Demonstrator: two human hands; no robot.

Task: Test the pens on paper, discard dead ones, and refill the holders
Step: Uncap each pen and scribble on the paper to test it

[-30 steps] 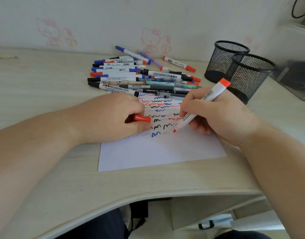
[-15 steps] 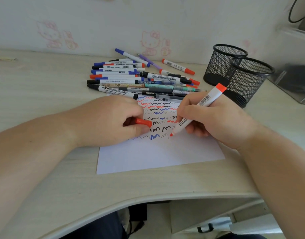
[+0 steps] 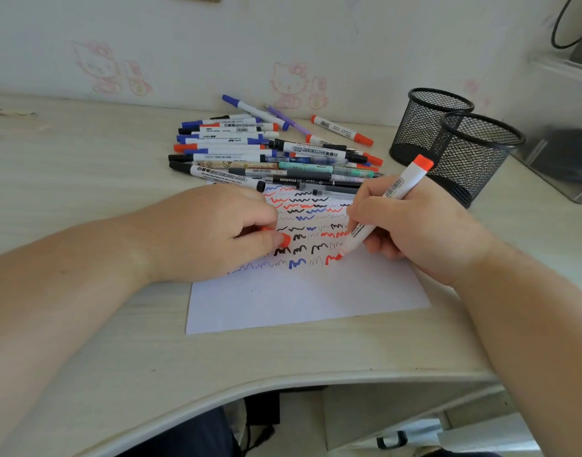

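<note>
A white sheet of paper (image 3: pixel 302 298) lies on the desk, its upper half covered with red, black and blue squiggles. My right hand (image 3: pixel 418 229) grips a white marker with a red end (image 3: pixel 401 186), its red tip touching the paper beside a fresh red squiggle (image 3: pixel 332 258). My left hand (image 3: pixel 213 232) rests on the paper's left part and holds the marker's red cap (image 3: pixel 284 239) between thumb and fingers. A pile of several pens and markers (image 3: pixel 266 150) lies behind the paper. Two black mesh holders (image 3: pixel 431 123) (image 3: pixel 477 153) stand at the right, with no pens seen inside.
The desk's curved front edge (image 3: pixel 283 387) runs below the paper. A clear box with something dark (image 3: pixel 566 163) sits at the far right by the wall. The wall behind the pens carries pink cartoon cat stickers (image 3: pixel 289 84).
The marker tip moved down and left to the lowest row of marks, where it has drawn a new red squiggle. My left hand shifted slightly, still holding the cap.
</note>
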